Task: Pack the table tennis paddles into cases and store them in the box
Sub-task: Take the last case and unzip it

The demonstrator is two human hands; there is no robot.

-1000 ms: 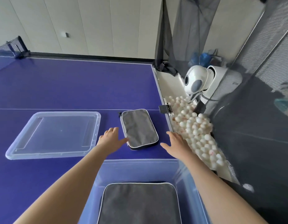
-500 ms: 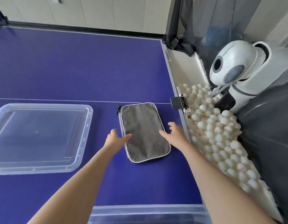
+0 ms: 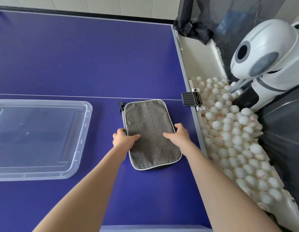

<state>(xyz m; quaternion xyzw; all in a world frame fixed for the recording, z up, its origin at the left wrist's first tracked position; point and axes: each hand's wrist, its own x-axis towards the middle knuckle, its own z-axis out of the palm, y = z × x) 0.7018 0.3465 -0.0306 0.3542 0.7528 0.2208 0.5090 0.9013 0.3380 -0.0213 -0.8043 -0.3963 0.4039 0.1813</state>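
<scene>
Paddle case (image 3: 150,131), grey with a pale piped edge, lies flat on the blue table (image 3: 78,56), towards its right side and just short of the white line that crosses the top. It is zipped closed as far as can be seen.

At the far left a clear plastic lid (image 3: 36,139) rests flat on the table, well apart from the case. Next comes the left hand (image 3: 122,139), which grips the case's left long edge: the thumb lies on the grey top and the fingers curl round the side. A small dark zipper pull (image 3: 121,104) sticks out at the case's far left corner. The right hand (image 3: 179,136) grips the opposite long edge in the same way, thumb on top and fingers wrapped over the side. The case is touching the table under both hands.

Further right, a black clamp (image 3: 191,99) sits on the table's edge. Beyond the edge a heap of white balls (image 3: 237,148) fills a pale tray, and a white ball machine (image 3: 266,52) stands over them. A strip of clear box rim (image 3: 145,229) shows at the bottom.
</scene>
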